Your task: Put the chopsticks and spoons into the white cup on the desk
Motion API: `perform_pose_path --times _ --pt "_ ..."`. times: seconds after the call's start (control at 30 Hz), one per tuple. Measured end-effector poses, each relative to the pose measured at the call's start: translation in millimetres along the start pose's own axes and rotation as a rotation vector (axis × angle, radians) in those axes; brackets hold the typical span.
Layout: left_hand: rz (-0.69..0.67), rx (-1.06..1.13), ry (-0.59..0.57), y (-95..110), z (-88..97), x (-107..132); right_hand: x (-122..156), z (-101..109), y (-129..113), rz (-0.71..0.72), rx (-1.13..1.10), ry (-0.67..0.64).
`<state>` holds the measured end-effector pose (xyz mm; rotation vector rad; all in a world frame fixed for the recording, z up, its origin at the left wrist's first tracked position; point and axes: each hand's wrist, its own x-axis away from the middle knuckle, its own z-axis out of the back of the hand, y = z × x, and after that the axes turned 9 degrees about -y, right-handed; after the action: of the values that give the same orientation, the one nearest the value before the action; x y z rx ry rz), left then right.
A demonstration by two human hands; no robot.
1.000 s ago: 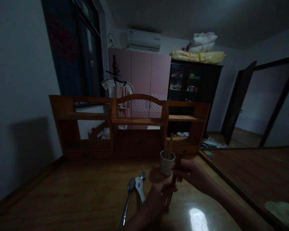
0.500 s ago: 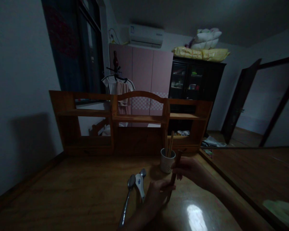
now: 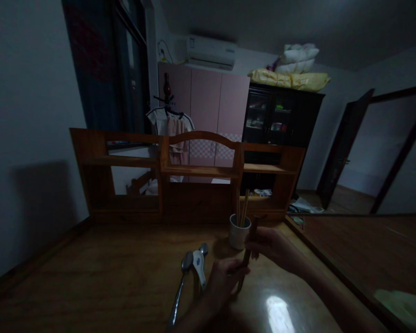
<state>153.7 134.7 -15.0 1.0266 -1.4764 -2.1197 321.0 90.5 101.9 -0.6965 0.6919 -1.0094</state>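
Observation:
Both hands grip dark brown chopsticks (image 3: 247, 254), held together and slanting over the table; how many there are I cannot tell. My right hand (image 3: 268, 245) is closed round the upper part, and my left hand (image 3: 225, 277) pinches them lower down. Just behind my right hand stands a pale cup (image 3: 238, 233) with several lighter chopsticks (image 3: 243, 208) upright in it. To the left of my left hand lie a long-handled metal spoon (image 3: 180, 286), a white ceramic spoon (image 3: 198, 267) with a blue mark, and a smaller metal spoon (image 3: 204, 249), its handle hidden.
A wooden shelf unit (image 3: 199, 172) rises along the back of the wooden table (image 3: 125, 277). A wall (image 3: 31, 185) borders the table on the left. Light glares off the tabletop at the front right. Behind stand a pink wardrobe (image 3: 204, 101) and a dark cabinet (image 3: 305, 111).
The whole view has shifted slightly, so the table things appear a little further left. Both hands keep their hold on the brown chopsticks, in nearly the same pose.

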Motion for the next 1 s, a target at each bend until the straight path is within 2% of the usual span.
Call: perform_pose_path --times 0.27,0.7,1.0 --pt "0.013 -0.021 0.004 -0.9 0.5 -1.1 -0.2 0.4 -2.4 -0.002 0.043 0.000" --pt "-0.011 0.015 -0.040 28.1 2.4 6.9 0.1 0.2 -3.6 0.015 0.042 -0.016" --pt "0.096 0.040 -0.116 16.8 0.5 14.0 -2.7 -1.5 -4.4 -0.001 0.053 -0.014"
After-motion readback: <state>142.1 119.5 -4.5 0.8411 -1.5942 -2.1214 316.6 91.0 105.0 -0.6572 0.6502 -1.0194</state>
